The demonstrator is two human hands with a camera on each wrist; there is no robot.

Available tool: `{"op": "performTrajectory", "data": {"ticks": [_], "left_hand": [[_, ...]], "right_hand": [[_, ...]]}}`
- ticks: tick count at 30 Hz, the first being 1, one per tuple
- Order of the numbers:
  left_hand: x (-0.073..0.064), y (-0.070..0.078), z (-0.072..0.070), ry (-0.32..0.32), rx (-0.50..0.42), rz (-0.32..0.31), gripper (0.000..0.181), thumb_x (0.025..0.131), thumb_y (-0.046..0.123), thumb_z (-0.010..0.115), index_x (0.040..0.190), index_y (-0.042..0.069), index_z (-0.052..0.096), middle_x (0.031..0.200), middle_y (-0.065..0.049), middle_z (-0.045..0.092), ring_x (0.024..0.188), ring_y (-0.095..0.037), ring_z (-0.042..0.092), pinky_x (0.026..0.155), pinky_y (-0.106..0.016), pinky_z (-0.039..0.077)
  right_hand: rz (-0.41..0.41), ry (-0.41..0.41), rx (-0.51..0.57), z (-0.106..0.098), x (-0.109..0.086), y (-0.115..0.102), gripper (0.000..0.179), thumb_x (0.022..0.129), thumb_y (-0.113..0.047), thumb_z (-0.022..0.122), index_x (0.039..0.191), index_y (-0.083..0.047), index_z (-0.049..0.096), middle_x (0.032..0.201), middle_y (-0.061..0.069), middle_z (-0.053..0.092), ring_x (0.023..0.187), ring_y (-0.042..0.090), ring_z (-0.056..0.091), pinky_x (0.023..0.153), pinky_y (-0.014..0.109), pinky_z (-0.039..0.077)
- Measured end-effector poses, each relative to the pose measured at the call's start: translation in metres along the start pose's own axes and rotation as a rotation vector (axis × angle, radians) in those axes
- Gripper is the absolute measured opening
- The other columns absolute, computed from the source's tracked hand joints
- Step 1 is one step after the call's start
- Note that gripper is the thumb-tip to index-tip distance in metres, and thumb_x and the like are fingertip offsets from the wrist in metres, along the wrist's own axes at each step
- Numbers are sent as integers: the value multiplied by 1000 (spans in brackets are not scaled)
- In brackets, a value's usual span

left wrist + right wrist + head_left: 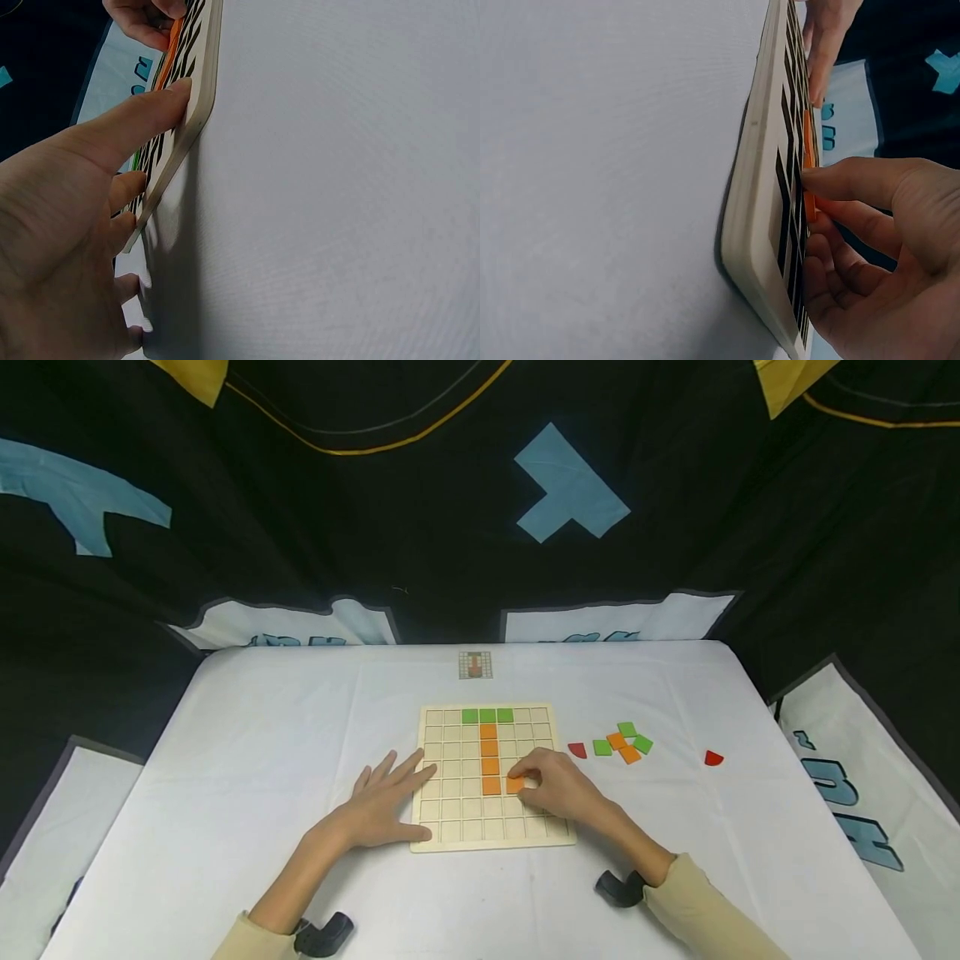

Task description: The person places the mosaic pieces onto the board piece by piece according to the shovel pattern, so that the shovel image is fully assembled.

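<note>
Orange tile [514, 785] pinched at the gridded board [450, 808]: a crooked set-down looks the likeliest slip.
Left hand [378, 810], fingers spread apart, reaches over the board's nine o'clock edge, thumb at eight; if that hold slackens, the board could skid on the white cloth [262, 735]. The orange column [490, 748] runs towards twelve; a sideways nudge could unseat its lowest piece. Just at that piece's three o'clock, the right hand [558, 787] clamps the tile between thumb and fingers; tilted, it could catch a grid line. Between two and three o'clock, a careless sweep could scatter the loose tiles [617, 741].
</note>
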State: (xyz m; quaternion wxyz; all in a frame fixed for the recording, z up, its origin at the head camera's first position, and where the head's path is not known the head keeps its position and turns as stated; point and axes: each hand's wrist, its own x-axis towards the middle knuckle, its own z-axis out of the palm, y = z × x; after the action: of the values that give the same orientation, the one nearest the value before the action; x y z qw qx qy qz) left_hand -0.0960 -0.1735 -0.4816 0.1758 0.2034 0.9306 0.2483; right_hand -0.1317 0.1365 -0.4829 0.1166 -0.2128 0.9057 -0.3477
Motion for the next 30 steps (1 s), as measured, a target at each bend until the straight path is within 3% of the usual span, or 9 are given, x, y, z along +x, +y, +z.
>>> {"op": "performTrajectory", "data": {"ticks": [23, 30], "left_hand": [[1, -2, 1, 5, 15, 9, 89, 82, 47, 78, 155, 14, 39, 165, -12, 18, 148, -47, 4, 109, -73, 2], [1, -1, 2, 5, 14, 8, 90, 82, 48, 78, 155, 14, 39, 165, -13, 18, 148, -47, 3, 109, -73, 2]], "right_hand": [[1, 23, -3, 7, 2, -1, 24, 79, -8, 79, 101, -13, 75, 100, -5, 66, 87, 15, 53, 80, 34, 46], [-12, 114, 51, -1, -5, 9, 21, 83, -14, 80, 104, -17, 75, 106, -9, 66, 100, 14, 60, 90, 38, 49]]}}
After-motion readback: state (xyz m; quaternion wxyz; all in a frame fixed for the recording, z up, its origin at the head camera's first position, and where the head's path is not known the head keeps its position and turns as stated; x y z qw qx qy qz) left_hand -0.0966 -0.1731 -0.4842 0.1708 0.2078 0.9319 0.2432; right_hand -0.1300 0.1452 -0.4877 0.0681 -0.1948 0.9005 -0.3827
